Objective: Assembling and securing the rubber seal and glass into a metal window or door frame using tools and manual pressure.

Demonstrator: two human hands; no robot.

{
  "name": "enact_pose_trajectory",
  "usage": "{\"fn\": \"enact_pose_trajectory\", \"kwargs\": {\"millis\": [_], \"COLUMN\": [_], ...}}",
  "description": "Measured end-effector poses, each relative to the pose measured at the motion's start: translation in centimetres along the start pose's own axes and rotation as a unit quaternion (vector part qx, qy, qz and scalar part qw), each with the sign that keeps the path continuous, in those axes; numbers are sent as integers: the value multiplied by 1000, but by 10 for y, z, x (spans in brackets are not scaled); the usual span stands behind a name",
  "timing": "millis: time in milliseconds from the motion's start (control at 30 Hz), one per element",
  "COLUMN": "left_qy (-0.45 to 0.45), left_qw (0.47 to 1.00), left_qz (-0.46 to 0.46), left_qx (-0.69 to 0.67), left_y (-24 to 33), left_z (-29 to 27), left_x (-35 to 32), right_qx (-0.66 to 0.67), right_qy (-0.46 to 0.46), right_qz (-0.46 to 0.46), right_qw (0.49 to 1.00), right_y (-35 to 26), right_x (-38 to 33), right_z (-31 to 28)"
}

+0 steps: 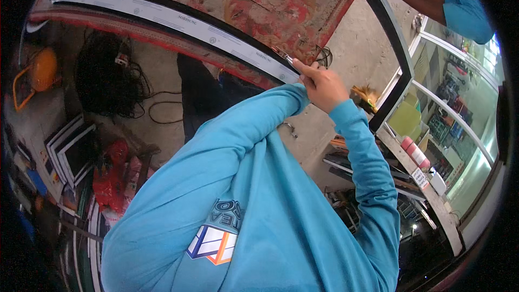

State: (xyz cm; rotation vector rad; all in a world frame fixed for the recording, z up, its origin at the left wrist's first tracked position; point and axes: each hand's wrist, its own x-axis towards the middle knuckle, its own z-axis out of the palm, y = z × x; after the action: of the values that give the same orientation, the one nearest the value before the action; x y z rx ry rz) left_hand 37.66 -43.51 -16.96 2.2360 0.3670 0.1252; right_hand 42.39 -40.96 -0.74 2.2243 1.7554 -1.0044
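Note:
My right hand (pixel 323 85) is raised in front of me, its fingers closed on a small thin metal tool (pixel 283 55). The tool's tip rests on the white protective strip (pixel 216 37) that runs along a long black frame bar (pixel 162 8). My left arm, in a turquoise sleeve (pixel 254 124), reaches up to the same spot. Its hand is hidden behind the cuff and my right hand. Behind the frame bar shows a red patterned surface (pixel 281 0).
Another person in a turquoise shirt (pixel 459 5) stands at the top right by a second black frame bar (pixel 397 48). On the left are black cables (pixel 105 81), an orange object (pixel 43 67), stacked frames (pixel 73 148) and red bags (pixel 111 178). A cluttered shelf (pixel 419 178) is on the right.

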Motion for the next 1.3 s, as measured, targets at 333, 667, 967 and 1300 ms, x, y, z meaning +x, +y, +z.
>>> {"fn": "enact_pose_trajectory", "kwargs": {"millis": [333,667,967,1300], "left_qy": [-8,-9,-15,-35], "left_qw": [1000,1000,1000,995], "left_qz": [-1,0,6,51], "left_qx": [-11,3,22,73], "left_y": [-4,-2,2,5], "left_z": [-3,-7,-17,-29], "left_x": [-10,4,19,17], "right_qx": [-16,-44,-105,-31], "right_qy": [-2,6,-40,-6], "right_qz": [-3,-24,31,-43], "right_qw": [1000,999,993,999], "right_y": [-5,-3,-3,13], "right_x": [12,15,4,-5], "right_z": [0,4,-13,-12]}}
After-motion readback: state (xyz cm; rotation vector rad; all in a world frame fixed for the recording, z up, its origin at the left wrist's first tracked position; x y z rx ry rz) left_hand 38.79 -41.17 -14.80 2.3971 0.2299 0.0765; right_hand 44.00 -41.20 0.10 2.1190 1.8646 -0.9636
